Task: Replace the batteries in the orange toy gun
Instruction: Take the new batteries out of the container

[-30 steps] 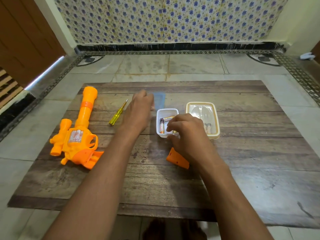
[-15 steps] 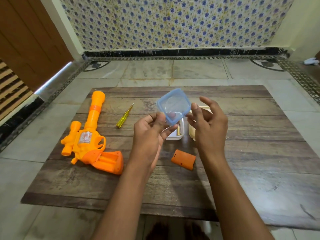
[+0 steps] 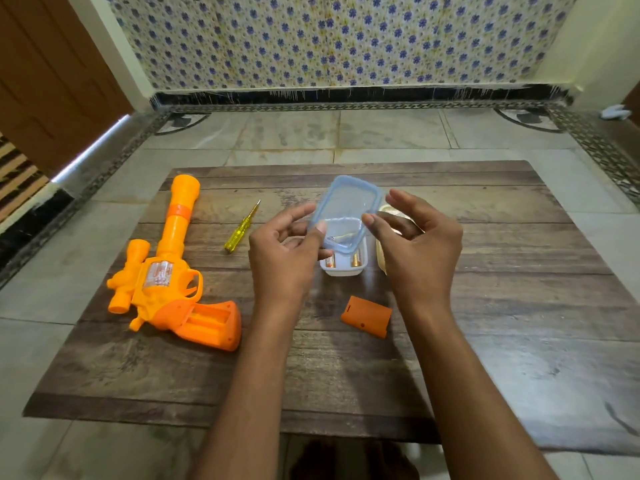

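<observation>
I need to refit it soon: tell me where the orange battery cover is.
In the head view the orange battery cover lies on the wooden table, between the forearms, nearer than the white battery box.

Low wooden table [image 3: 485, 341] on marble floor [image 3: 381, 133]; blue-flowered wall tiles [image 3: 346, 39]; brown door [image 3: 52, 81] left.
</observation>
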Available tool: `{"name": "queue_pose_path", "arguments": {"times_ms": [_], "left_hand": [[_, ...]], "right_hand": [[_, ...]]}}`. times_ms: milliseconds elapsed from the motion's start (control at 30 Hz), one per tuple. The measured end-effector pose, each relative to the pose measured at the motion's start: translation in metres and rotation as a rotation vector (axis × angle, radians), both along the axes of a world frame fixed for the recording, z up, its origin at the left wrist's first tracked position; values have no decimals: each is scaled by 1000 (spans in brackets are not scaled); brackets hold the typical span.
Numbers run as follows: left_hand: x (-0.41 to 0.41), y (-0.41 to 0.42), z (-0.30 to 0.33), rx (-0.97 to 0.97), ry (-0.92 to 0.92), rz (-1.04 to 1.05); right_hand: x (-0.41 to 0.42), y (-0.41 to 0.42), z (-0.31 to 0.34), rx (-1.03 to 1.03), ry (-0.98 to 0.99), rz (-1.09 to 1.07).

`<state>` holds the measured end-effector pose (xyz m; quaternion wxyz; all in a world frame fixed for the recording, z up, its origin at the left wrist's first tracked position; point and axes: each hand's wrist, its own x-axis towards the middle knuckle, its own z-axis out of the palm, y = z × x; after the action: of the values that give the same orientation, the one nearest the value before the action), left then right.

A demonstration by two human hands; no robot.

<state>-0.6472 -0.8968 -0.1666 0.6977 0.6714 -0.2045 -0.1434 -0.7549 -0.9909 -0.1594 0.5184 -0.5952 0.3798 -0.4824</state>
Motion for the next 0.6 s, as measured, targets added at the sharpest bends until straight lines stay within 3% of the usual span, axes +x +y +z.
{"name": "queue_pose_path", "arguments": {"times_ms": [133,333,433,600], "left_hand": [[-4,0,-3,72,-10,83],[-7,5,-8,348,-217,113],[-12,5,-5,427,-253,167],[-16,2,-3,517,-316,188]], "right_hand": [[4,4,-6,-87,119,58],[7,11,-13,-400,453,60],[11,16,-13,-427,618,156],[19,21,-16,-427,711,250]]}}
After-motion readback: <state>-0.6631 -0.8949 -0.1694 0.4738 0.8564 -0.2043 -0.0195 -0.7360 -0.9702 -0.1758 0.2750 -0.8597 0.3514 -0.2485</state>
